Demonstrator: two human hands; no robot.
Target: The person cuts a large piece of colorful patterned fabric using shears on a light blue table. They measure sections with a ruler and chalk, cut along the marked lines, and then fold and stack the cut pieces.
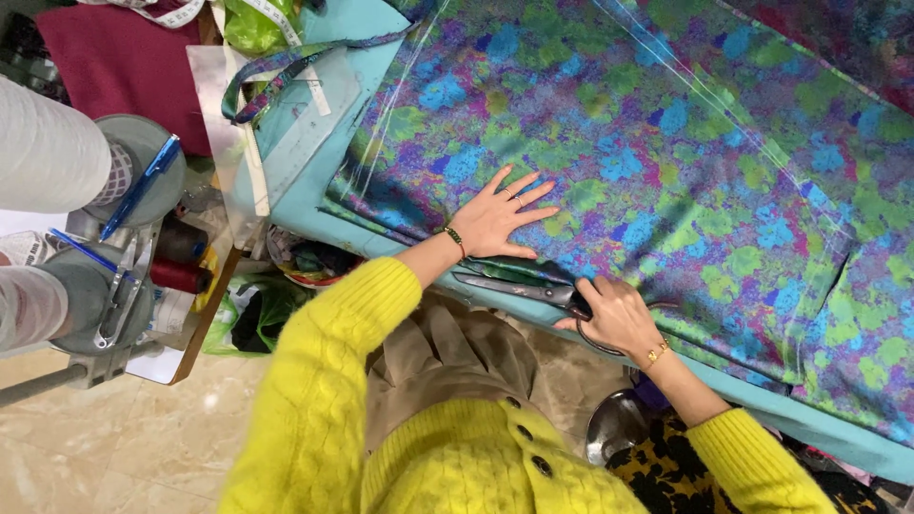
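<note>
Yellow knit sleeves fill the bottom of the view, with a buttoned cardigan front over a tan garment between them.

Left hand: lies flat, palm down, on the patterned cloth, fingers spread and straight — holding nothing, only pressing the cloth near its lower edge. A dark bead bracelet sits at the wrist.

Right hand: fingers are curled closed around the handles of the scissors. A gold bracelet sits at the wrist. The long blades point away toward the left hand and lie along the cloth's lower edge, just below the left palm. Whether the blades are parted, I cannot tell.

Cloth: multicoloured — green, blue, purple, pink blotches — spread over a turquoise table. Thin pale lines run across its surface. It covers most of the table, the near edge hanging close to the table rim.

Surroundings: a clear ruler and a strip of the same cloth lie at the table's far-left corner. Beside the table stand large pale thread cones on grey stands, with a blue pen and darker spools near them. Beige tile floor below.
</note>
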